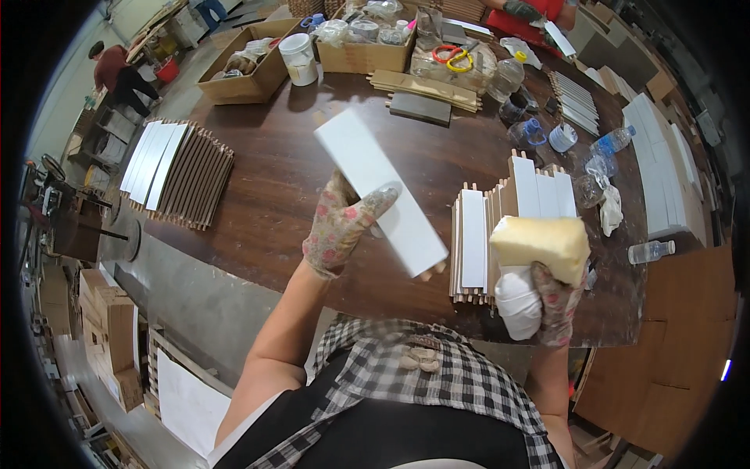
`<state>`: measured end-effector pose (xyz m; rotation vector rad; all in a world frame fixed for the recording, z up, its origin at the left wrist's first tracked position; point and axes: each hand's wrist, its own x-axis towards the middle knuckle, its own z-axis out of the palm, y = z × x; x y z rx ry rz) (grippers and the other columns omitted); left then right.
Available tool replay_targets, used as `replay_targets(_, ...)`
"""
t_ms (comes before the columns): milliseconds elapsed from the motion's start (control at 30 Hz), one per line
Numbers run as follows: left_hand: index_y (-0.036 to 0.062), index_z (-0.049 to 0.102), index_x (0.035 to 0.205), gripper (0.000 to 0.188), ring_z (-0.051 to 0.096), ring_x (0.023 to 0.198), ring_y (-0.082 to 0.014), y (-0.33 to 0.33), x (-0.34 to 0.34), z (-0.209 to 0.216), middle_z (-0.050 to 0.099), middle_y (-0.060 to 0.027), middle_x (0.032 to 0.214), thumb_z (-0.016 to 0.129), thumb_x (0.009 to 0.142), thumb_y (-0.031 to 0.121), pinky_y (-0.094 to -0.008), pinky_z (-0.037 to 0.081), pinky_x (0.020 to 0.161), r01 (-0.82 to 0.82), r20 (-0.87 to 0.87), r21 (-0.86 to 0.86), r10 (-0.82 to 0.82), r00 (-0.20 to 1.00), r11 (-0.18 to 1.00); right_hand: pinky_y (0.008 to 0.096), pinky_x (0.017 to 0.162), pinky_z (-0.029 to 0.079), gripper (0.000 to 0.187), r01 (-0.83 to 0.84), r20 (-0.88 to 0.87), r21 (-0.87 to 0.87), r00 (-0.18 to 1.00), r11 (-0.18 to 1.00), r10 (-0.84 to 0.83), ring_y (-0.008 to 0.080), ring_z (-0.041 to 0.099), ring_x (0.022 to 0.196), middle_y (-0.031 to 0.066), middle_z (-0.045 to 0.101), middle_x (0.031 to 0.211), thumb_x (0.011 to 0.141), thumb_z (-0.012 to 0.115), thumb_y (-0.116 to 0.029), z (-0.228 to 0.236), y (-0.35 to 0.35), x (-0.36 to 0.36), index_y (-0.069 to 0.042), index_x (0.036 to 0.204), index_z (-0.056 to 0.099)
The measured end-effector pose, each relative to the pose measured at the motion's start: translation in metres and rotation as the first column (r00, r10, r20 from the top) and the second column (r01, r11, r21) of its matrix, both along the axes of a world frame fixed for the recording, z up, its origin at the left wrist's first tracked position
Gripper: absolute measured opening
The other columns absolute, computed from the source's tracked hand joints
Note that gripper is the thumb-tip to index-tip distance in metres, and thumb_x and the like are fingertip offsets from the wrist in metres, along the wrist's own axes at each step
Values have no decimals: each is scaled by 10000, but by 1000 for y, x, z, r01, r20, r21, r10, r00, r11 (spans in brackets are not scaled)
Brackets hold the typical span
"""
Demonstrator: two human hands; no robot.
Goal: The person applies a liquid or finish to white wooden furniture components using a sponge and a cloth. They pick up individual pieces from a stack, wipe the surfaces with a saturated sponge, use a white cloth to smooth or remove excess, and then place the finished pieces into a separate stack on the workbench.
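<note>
My left hand, in a floral work glove, grips a white-faced wooden slat by its long side, thumb across the face. Short wooden pegs stick out of the slat's ends. The slat is held tilted over the brown table. My right hand, gloved alike, is closed around a pale yellow sponge block and a bunched white cloth. Both are held at the near edge of a stack of white slats. Part of that stack is hidden behind the sponge.
More slats, white and dark-edged, are piled at the left. Along the back stand open cardboard boxes, a white tub and scissors. Bottles line the right. A person in red works across the table.
</note>
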<state>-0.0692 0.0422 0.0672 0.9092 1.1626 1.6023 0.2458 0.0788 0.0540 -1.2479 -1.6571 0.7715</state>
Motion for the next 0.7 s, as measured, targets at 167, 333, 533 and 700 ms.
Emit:
replay_targets(167, 12, 233, 1403, 584, 397, 1234, -202, 2, 8, -2, 307, -172, 1420, 520, 900, 88, -294, 393, 992, -93, -180, 174, 125, 976, 980, 328, 804, 524, 585, -296, 298, 355, 935, 887, 192, 220, 632, 918, 116, 615, 1050, 676, 785, -191, 19, 3, -11, 3, 1146, 495)
replay_targets(333, -33, 339, 1345, 500, 442, 1174, -218, -4, 15, -7, 425, -187, 1313, 500, 897, 120, -320, 370, 984, -73, -268, 100, 98, 958, 992, 412, 871, 515, 752, -682, -303, 306, 591, 664, 747, 290, 584, 1038, 169, 548, 1161, 722, 749, -299, 13, -14, -72, -64, 1320, 357)
replay_targets(533, -64, 410, 1299, 507, 507, 1093, -210, -16, 17, 4, 530, -186, 1218, 505, 859, 169, -303, 390, 942, 43, -344, 74, -15, 939, 996, 345, 815, 545, 660, -630, -184, 345, 682, 696, 708, 245, 613, 973, 141, 590, 1082, 766, 708, -307, 13, 20, -78, -36, 1288, 409)
replay_targets(700, -67, 397, 1310, 565, 494, 1125, -235, -29, 27, 31, 519, -196, 1238, 537, 834, 203, -331, 371, 967, 169, -118, -50, -174, 978, 984, 341, 851, 520, 597, -207, -142, 148, 963, 967, 228, 196, 604, 976, 125, 585, 1108, 724, 765, -172, 42, 40, -91, 13, 1200, 456)
